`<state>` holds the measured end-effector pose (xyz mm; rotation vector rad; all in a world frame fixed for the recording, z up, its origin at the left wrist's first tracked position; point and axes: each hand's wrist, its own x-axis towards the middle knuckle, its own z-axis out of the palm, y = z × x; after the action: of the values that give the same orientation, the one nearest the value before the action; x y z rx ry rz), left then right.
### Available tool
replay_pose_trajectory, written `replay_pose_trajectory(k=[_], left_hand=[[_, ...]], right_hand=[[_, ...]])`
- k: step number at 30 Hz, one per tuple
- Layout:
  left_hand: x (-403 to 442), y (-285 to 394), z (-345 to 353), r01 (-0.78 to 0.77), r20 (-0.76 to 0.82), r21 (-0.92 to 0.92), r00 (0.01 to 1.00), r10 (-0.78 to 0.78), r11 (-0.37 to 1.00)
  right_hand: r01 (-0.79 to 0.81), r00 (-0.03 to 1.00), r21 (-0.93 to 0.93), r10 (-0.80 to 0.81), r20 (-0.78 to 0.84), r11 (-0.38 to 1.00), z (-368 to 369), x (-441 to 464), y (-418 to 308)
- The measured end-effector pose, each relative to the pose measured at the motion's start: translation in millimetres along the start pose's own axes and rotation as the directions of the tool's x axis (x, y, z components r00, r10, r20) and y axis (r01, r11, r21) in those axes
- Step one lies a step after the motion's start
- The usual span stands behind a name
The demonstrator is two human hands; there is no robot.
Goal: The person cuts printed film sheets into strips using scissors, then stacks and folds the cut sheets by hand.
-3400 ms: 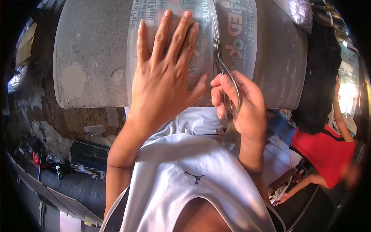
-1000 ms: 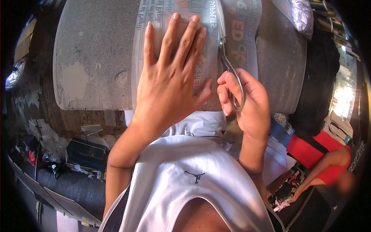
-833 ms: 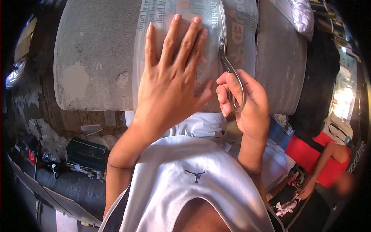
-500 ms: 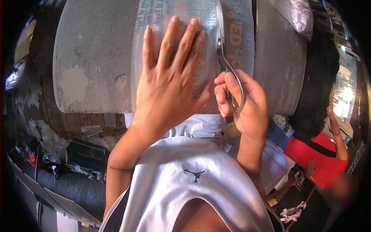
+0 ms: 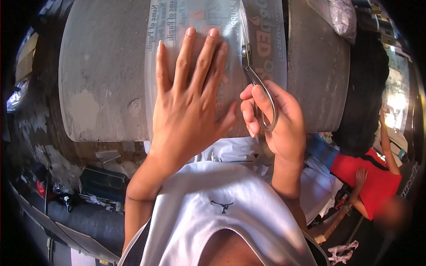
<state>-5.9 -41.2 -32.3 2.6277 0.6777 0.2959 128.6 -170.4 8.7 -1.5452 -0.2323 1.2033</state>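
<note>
Printed translucent plastic sheets (image 5: 273, 57) lie on a worn grey board (image 5: 106, 66), their lettering mirrored on the left part. Flat on the sheets, my left hand (image 5: 188, 97) has its fingers spread and its palm down. My right hand (image 5: 279, 117) is wrapped round the handle loops of metal scissors (image 5: 246, 53). The scissors point away from me, to the right of my left hand, with their blades lying along the plastic. The blade tips run out of view at the top edge, and the blades look nearly closed.
At the right, a person in a red top (image 5: 370, 177) has an arm stretched out. A filled plastic bag (image 5: 341, 17) lies at the board's upper right, beside dark cloth (image 5: 366, 88). A dark green box (image 5: 103, 182) sits at the lower left, near scraps of plastic.
Compared with a second ago, the sheets, both hands and the scissors appear slightly farther left and lower in view. My right hand keeps its hold. The person in red has changed arm position.
</note>
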Motion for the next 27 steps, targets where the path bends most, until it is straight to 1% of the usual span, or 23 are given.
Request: replay_pose_trajectory(k=[14, 18, 24, 27], left_hand=[[1, 3, -3, -0.007, 0.021, -0.017, 1.0, 0.007, 1.0], [2, 3, -5, -0.003, 0.029, -0.027, 1.0, 0.004, 1.0], [4, 5, -7, -0.002, 0.049, -0.004, 0.999, 0.002, 1.0], [3, 6, -7, -0.014, 0.042, -0.023, 0.999, 0.015, 1.0]], right_hand=[[0.016, 1.0, 0.065, -0.016, 0.008, 0.998, 2, 4, -3], [0.018, 1.0, 0.058, -0.018, 0.0, 0.998, 3, 8, -5], [0.039, 0.999, 0.077, -0.04, 0.002, 0.996, 2, 11, -2], [0.011, 1.0, 0.089, -0.011, -0.004, 0.996, 2, 10, -4]])
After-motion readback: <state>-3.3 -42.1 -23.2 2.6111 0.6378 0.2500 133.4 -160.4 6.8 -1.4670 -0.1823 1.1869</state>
